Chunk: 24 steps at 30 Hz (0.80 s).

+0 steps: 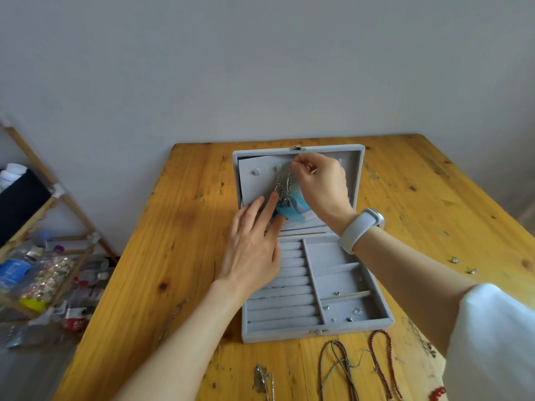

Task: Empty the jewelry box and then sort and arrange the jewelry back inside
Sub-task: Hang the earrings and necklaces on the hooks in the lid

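Observation:
A grey velvet jewelry box [376, 321] lies open on the wooden table, its lid [356, 175] flat behind the tray. My right hand [321, 183] pinches the top of a silver chain necklace [285, 186] at a hook in the lid. My left hand [254, 241] reaches over the tray with straight fingers touching the chain's lower end and a blue pendant [289, 212]. Ring rolls [285, 296] fill the tray's left side. Small earrings [351, 314] lie in the right compartments.
Cord necklaces [338, 369], a red bead necklace [382, 363] and a silver piece [263, 380] lie on the table in front of the box. Two small earrings [463, 264] sit to the right. A wooden shelf [43, 256] with bottles stands left of the table.

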Available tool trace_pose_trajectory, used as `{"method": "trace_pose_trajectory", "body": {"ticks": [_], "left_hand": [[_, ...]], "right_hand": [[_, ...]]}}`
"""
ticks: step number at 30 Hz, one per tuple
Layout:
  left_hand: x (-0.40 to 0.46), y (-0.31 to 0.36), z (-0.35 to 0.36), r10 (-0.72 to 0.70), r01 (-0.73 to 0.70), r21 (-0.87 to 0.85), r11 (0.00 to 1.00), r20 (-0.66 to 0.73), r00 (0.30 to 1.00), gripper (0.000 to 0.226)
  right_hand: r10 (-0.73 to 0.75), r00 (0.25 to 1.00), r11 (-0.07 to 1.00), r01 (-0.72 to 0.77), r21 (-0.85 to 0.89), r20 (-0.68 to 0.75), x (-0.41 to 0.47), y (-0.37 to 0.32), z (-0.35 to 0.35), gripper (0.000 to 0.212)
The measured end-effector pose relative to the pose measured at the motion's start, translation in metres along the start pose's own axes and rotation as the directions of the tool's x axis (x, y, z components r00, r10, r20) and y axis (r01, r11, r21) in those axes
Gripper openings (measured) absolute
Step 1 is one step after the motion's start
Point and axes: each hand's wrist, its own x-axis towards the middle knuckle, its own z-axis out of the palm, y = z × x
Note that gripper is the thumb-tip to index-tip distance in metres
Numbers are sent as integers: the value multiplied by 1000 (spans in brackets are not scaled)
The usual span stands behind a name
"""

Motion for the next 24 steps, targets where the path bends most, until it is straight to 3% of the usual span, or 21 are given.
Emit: {"method": "trace_pose_trajectory", "body": {"ticks": [3,6,10,17,24], "left_hand": [[-2,-1,1,18,-18,15,1000,4,1000,50],[-3,0,1,21,-21,7,1000,18,1000,49],[-4,0,2,25,-25,-3,1000,35,999,49],[-4,0,-1,24,-23,-30,999,35,999,50],[-3,1,-2,15,-13,-25,1000,66,998,52]], "right_hand": [[84,995,993,-79,93,-52,-2,-9,7,14],[97,992,995,-98,-12,-80,-4,-11,12,17],[15,995,988,-31,-152,-102,-4,-8,18,17],[-135,981,977,109,-185,-137,-10,6,24,16],[-139,990,990,139,10,-4,-19,18,26,29]]}}
